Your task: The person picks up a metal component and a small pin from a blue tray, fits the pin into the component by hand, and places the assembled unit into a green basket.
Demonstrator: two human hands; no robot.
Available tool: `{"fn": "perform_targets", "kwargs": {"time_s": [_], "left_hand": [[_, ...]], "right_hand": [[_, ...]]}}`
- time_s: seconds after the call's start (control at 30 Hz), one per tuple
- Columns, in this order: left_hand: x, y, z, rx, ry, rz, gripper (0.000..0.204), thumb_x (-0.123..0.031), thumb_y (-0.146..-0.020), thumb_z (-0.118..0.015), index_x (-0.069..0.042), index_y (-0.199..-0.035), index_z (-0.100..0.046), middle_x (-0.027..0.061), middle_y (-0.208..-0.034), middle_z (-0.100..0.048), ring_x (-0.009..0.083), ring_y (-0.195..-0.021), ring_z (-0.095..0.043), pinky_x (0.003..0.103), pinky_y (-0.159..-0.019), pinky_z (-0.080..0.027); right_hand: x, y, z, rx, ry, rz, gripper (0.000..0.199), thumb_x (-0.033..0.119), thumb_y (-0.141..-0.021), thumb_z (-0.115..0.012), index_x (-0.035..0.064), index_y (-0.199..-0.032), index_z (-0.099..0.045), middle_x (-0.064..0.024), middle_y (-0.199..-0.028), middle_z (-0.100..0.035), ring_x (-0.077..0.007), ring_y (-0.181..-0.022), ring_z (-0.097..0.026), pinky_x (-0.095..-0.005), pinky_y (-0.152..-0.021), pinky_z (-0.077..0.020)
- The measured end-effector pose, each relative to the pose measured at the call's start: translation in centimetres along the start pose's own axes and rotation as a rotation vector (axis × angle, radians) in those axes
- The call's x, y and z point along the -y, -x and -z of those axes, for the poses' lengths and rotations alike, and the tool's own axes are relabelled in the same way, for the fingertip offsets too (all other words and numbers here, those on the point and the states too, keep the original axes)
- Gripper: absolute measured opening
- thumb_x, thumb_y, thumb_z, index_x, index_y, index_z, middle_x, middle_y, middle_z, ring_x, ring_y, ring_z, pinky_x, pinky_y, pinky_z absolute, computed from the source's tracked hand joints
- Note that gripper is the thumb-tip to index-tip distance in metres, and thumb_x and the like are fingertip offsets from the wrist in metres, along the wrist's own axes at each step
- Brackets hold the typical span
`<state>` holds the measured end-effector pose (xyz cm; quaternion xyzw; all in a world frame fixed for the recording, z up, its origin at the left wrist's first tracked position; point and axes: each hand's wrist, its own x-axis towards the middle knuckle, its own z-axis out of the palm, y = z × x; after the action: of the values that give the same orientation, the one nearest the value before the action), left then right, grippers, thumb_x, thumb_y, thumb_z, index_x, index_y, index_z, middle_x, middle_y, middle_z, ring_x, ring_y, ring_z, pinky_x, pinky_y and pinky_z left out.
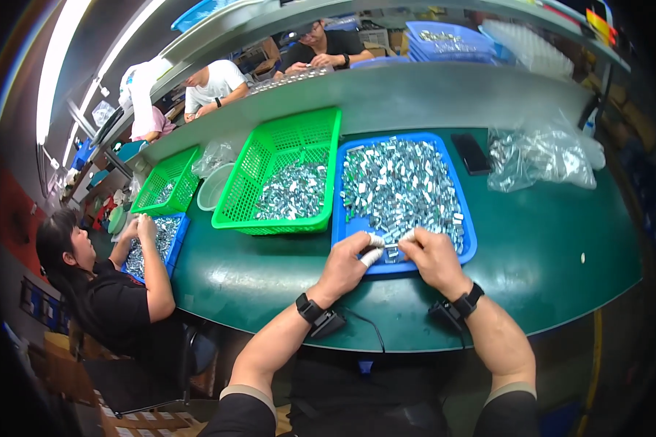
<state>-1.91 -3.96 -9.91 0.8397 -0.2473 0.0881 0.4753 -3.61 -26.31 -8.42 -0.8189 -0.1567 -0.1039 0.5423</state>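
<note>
Two bare forearms [273,353] in black sleeves [237,419] come in from the lower edge of the frame, each wearing a black wristband [310,309]. At the centre, the left hand [340,269] and right hand [439,262] face each other over the near rim of a shallow blue plastic tray [468,244], thumbs and forefingers pinched together, with white finger coverings [372,257] on the tips; whether either grips a piece I cannot tell, the tips being so small here. Small, shiny silver metal pieces [401,182] fill most of the tray, right of centre. Beside it on the left stands a bright green perforated plastic basket [229,211] holding similar pieces. A black phone [471,154] and clear plastic bags [543,156] lie toward the upper right on the dark green tabletop [547,240]. At the left, a co-worker in black [116,306] raises both hands over another blue tray [175,251].
</note>
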Motion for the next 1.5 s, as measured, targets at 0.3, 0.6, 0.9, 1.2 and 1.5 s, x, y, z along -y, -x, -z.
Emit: {"fn": "perform_targets", "kwargs": {"time_s": [0.3, 0.6, 0.9, 1.2, 1.5], "left_hand": [[0.0, 0.5, 0.3, -0.029, -0.001, -0.092, 0.016, -0.006, -0.088, -0.077, -0.003, -0.102, -0.071, 0.0132, -0.093, -0.067, 0.0336, -0.088, -0.066, 0.041, -0.078, -0.054], [-0.1, 0.1, 0.5, -0.011, -0.018, -0.206, 0.016, -0.005, -0.088, -0.078, -0.003, -0.102, -0.070, 0.0133, -0.095, -0.069, 0.0334, -0.089, -0.067, 0.041, -0.078, -0.054], [-0.1, 0.4, 0.3, -0.028, 0.049, -0.166, 0.016, -0.005, -0.089, -0.077, -0.001, -0.102, -0.068, 0.0140, -0.094, -0.068, 0.0339, -0.090, -0.067, 0.040, -0.078, -0.054], [-0.3, 0.9, 0.1, -0.063, 0.126, -0.093, 0.016, -0.004, -0.090, -0.076, -0.001, -0.104, -0.069, 0.0146, -0.095, -0.068, 0.0336, -0.090, -0.067, 0.040, -0.079, -0.054], [-0.2, 0.7, 0.2, -0.038, 0.087, -0.079, 0.016, -0.006, -0.092, -0.074, 0.000, -0.106, -0.069, 0.0140, -0.097, -0.068, 0.0320, -0.090, -0.067, 0.040, -0.079, -0.054]], "right_hand": [[0.0, 0.0, -0.2, 0.072, 0.141, -0.078, 0.034, 0.026, -0.100, -0.069, 0.0012, -0.077, -0.068, -0.0110, -0.058, -0.063, -0.0234, -0.052, -0.063, -0.0377, -0.052, -0.0454], [-0.5, -0.5, -0.1, 0.054, 0.010, -0.154, 0.030, 0.021, -0.102, -0.069, 0.0012, -0.079, -0.069, -0.0020, -0.059, -0.061, -0.0092, -0.054, -0.055, -0.0288, -0.051, -0.0408], [-0.1, 0.0, -0.4, 0.036, 0.005, -0.153, 0.029, 0.020, -0.101, -0.070, 0.0004, -0.080, -0.069, -0.0037, -0.061, -0.065, -0.0088, -0.055, -0.057, -0.0289, -0.052, -0.0426], [-1.1, 0.3, -0.2, 0.069, 0.040, -0.176, 0.032, 0.023, -0.103, -0.068, 0.0007, -0.080, -0.069, -0.0028, -0.063, -0.066, -0.0082, -0.057, -0.058, -0.0277, -0.053, -0.0431], [-0.4, -0.8, 0.9, 0.139, -0.276, -0.311, 0.018, 0.016, -0.102, -0.068, 0.0010, -0.093, -0.071, -0.0025, -0.078, -0.071, -0.0069, -0.067, -0.061, -0.0224, -0.059, -0.0469]]}}
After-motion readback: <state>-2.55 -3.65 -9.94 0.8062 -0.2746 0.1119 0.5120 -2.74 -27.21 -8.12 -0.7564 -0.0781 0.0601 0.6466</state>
